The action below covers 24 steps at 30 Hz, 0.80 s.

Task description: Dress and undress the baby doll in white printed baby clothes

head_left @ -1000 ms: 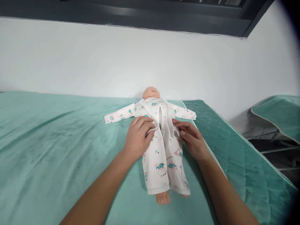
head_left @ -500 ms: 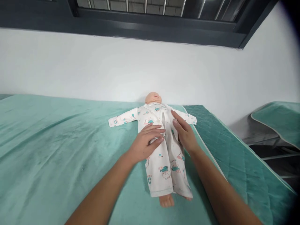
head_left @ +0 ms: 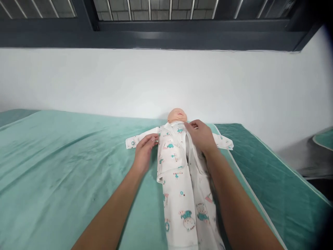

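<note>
A baby doll [head_left: 177, 115] lies on its back, head toward the wall, in a white printed top [head_left: 169, 152] with both sleeves spread sideways. White printed trousers [head_left: 180, 208] cover its legs. My left hand [head_left: 144, 152] is at the left side of the top, below the sleeve, its fingers bent together; whether cloth is between them is too small to tell. My right hand [head_left: 201, 135] is over the upper chest on the right, fingers curled near the neckline and the top's open edge. Its fingertips are partly hidden.
A light green cover [head_left: 65, 166] lies under the doll. To the right is a darker quilted green mat [head_left: 260, 173] with pale piping. Behind stands a white wall [head_left: 104, 80] below a dark window frame [head_left: 156, 38] with metal bars.
My left hand has moved from the doll's waist up and left to the side of the top. My right hand has moved up toward the neckline and its fingers have curled. The view has shifted.
</note>
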Motion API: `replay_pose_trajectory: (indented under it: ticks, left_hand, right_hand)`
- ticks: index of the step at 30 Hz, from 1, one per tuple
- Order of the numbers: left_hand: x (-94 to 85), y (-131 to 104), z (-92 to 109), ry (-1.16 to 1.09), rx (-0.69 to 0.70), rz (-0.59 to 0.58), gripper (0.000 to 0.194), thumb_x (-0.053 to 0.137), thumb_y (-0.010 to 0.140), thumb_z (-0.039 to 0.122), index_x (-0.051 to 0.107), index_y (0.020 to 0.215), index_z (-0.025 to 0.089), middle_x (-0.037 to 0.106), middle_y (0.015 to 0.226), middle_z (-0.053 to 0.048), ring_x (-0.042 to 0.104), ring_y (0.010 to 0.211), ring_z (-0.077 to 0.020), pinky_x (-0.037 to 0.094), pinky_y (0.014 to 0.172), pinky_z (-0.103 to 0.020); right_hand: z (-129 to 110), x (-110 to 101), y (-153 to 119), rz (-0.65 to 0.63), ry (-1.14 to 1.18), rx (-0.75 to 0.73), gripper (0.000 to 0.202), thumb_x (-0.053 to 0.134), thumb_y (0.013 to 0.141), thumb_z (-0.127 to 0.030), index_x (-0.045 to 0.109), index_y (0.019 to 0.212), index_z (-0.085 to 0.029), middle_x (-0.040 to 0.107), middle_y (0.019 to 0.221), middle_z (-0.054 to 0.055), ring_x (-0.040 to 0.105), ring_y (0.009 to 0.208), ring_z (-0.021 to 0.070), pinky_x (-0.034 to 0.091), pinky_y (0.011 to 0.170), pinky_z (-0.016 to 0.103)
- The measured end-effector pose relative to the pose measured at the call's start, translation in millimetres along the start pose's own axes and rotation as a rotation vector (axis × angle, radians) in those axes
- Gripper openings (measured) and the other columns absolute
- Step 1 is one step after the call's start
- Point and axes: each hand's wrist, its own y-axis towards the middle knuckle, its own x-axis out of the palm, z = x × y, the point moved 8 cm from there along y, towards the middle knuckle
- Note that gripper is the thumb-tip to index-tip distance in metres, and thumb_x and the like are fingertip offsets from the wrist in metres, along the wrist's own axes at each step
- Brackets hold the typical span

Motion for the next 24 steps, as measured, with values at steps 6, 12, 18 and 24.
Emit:
replay_pose_trajectory:
  ticks: [6, 12, 18, 24]
  left_hand:
    - [7.7, 1, 18, 0.562, 0.145, 0.076, 0.022, 0.062, 0.086, 0.037, 0.073, 0.102, 0.026, 0.066, 0.118, -0.004, 0.058, 0.109, -0.0198, 0.045, 0.091, -0.031]
    - [38.1, 35, 25, 0.783, 0.156, 0.014, 0.022, 0.059, 0.087, 0.037, 0.076, 0.096, 0.026, 0.07, 0.101, -0.003, 0.06, 0.097, -0.022, 0.043, 0.086, -0.034]
    - [80.1, 60, 31, 0.965, 0.056, -0.003, 0.022, 0.056, 0.084, 0.03, 0.077, 0.084, 0.023, 0.07, 0.094, -0.005, 0.061, 0.086, -0.0225, 0.044, 0.08, -0.035]
    - [105.7, 64, 25, 0.951, 0.056, -0.03, 0.022, 0.057, 0.084, 0.035, 0.075, 0.085, 0.022, 0.072, 0.092, -0.008, 0.063, 0.083, -0.0244, 0.044, 0.076, -0.037]
  right_hand:
    - [7, 15, -8, -0.023, 0.061, -0.002, 0.03, 0.055, 0.083, -0.05, 0.062, 0.095, -0.024, 0.065, 0.098, 0.006, 0.058, 0.083, 0.0212, 0.042, 0.074, 0.033]
    - [18, 13, 0, -0.113, 0.23, 0.049, 0.023, 0.055, 0.083, -0.045, 0.064, 0.092, -0.026, 0.068, 0.089, 0.003, 0.061, 0.078, 0.0215, 0.044, 0.071, 0.034]
    - [19, 6, 2, -0.147, 0.25, 0.089, 0.02, 0.057, 0.081, -0.039, 0.068, 0.091, -0.025, 0.07, 0.089, 0.003, 0.062, 0.08, 0.0223, 0.045, 0.074, 0.036]
    - [12, 6, 1, -0.099, 0.192, 0.002, 0.022, 0.054, 0.084, -0.035, 0.071, 0.094, -0.025, 0.067, 0.1, 0.007, 0.061, 0.083, 0.0226, 0.046, 0.078, 0.038]
